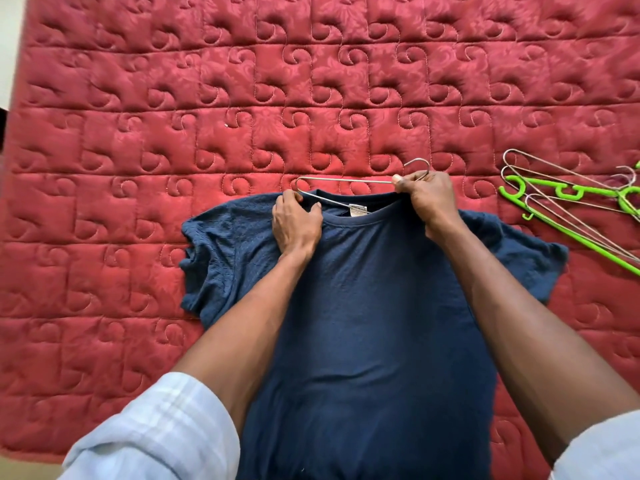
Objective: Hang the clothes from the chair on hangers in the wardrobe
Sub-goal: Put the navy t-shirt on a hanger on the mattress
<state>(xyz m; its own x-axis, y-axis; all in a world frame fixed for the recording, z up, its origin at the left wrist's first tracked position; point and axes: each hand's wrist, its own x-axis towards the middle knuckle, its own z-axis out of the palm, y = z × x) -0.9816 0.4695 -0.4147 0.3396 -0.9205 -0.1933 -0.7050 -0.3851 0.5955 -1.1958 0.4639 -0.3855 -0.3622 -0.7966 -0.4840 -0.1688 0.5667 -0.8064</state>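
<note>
A navy blue short-sleeved cotton T-shirt (pixel 374 306) lies flat, front up, on the red quilted mattress (pixel 173 98), filling the lower middle of the frame with its collar pointing toward the top. The person is at the step of threading a thin silver wire hanger (pixel 346 181) into the neck opening: one shoulder of the wire sits at the collar's left edge, the hook near the right. The left hand (pixel 296 223) has its grip closed on the collar fabric beside the hanger's bend, and the right hand (pixel 427 195) pinches the wire just below the hook. Spare wire hangers (pixel 568 202) and a bright green plastic hanger (pixel 571 230) rest at the right edge. Next, I judge, the wire must slide down inside the collar and spread under both shoulders before lifting.
</note>
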